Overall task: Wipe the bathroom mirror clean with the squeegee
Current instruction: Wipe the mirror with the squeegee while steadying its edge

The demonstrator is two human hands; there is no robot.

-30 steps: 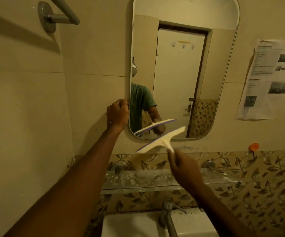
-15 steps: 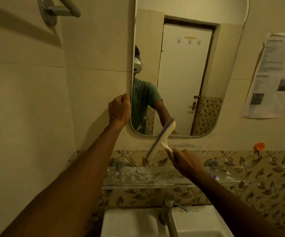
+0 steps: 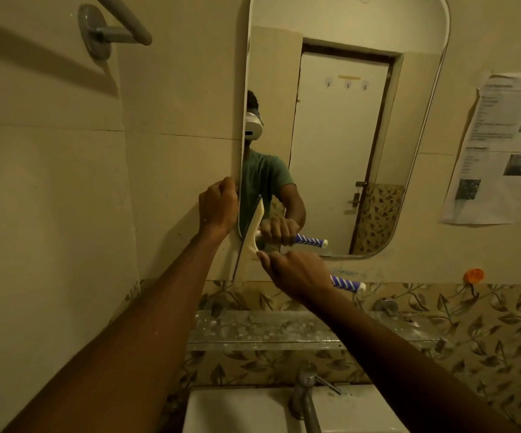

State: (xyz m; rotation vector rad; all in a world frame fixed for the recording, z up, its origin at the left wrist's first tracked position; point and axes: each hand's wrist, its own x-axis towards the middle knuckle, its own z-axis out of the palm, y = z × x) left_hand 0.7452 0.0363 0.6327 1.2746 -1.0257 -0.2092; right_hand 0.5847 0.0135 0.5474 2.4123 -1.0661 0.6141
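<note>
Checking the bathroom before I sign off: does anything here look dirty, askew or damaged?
The glass shelf below the mirror is blotched with white residue, and the paper notice on the right wall hangs wrinkled, its left edge curling away. Nothing looks broken.

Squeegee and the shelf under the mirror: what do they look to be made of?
Squeegee: the cream head looks like matte moulded plastic with a thin dark blade edge, probably rubber. The handle has a blue-and-white striped grip, maybe foam or rubber.
Shelf below the mirror: seemingly glass, a translucent slab with a pale front edge, dulled by white spots.
</note>
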